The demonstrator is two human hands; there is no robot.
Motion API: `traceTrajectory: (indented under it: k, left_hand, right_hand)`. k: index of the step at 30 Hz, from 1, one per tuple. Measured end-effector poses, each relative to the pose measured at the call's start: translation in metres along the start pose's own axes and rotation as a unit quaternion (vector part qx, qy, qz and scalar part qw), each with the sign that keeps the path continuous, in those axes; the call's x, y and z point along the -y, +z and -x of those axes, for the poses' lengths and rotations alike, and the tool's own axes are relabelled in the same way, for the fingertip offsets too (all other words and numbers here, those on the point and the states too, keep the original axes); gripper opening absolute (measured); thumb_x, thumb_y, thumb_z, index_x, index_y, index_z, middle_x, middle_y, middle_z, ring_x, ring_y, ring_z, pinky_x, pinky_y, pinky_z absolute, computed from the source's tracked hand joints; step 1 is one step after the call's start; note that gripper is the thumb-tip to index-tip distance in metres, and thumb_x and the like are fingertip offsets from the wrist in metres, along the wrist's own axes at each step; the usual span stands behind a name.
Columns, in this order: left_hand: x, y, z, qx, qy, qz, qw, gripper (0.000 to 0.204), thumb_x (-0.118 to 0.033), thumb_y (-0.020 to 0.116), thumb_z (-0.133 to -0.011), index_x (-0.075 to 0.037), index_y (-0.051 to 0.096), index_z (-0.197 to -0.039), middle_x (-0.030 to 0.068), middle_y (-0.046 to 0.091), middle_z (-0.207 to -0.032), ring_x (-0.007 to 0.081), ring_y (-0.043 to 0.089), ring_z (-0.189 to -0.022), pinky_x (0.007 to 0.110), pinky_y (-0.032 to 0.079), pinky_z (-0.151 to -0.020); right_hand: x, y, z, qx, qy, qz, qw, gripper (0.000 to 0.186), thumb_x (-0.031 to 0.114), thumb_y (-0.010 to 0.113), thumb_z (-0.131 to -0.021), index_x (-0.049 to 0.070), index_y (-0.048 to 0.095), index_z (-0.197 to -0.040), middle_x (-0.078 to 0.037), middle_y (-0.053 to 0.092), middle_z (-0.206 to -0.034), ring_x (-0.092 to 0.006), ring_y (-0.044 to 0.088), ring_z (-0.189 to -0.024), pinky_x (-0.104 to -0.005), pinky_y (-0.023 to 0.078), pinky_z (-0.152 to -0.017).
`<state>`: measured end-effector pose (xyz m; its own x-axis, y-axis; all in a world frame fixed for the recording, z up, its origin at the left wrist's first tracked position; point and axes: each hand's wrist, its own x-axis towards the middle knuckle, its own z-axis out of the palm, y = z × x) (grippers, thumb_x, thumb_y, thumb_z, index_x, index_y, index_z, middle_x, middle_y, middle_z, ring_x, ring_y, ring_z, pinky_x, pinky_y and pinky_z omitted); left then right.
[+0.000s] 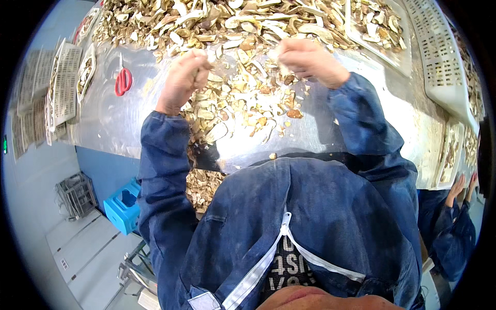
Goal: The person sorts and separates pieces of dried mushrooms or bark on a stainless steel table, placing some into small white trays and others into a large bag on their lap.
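Observation:
Dried mushroom slices [235, 103] lie loosely spread on the metal table between my two hands, in front of a larger heap [222, 23] of the same slices. My left hand [185, 80] is closed, its fingers curled together above the left side of the spread. Opposite it, my right hand [310, 61] is closed too, fingertips pinched at the heap's near edge. Whatever either hand grips is too small or too hidden to make out. Red-handled scissors [123, 80] rest to the left of my left hand, apart from it.
White perforated baskets [439, 57] [64, 85] stand at both table sides. A white tray [408, 62] of slices sits at the far right. More slices [204, 186] show below the table's near edge. A blue stool [121, 209] stands lower left. Another person's hands [457, 188] are at right.

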<state>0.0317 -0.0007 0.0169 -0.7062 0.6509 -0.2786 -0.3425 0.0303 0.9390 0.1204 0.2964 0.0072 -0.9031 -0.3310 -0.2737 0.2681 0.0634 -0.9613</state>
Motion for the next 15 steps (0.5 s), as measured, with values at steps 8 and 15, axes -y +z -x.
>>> traceTrajectory:
  k: [8, 15]
  left_hand:
    - [0.006, 0.032, -0.039, -0.130, -0.046, -0.326, 0.935, 0.029, -0.034, 0.065, -0.086, -0.005, 0.069, -0.086, 0.0043, 0.064, -0.069, 0.0143, 0.058, -0.060, 0.028, 0.045, -0.055]
    - [0.007, 0.057, -0.055, -0.129, 0.017, -0.593, 0.794, 0.028, -0.026, 0.072, -0.072, 0.001, 0.070, -0.082, 0.0166, 0.065, -0.068, 0.0279, 0.064, -0.064, 0.036, 0.051, -0.065]
  right_hand:
    - [-0.019, 0.002, -0.014, -0.038, -0.083, -0.216, 0.972, 0.028, 0.027, 0.047, -0.094, 0.004, 0.064, -0.093, -0.001, 0.060, -0.076, -0.0066, 0.049, -0.058, -0.0206, 0.040, -0.049]
    - [0.003, 0.054, -0.026, -0.130, -0.060, 0.497, 0.856, 0.023, 0.020, 0.052, -0.084, -0.001, 0.058, -0.091, -0.021, 0.065, -0.076, -0.0370, 0.065, -0.077, -0.0476, 0.051, -0.073]
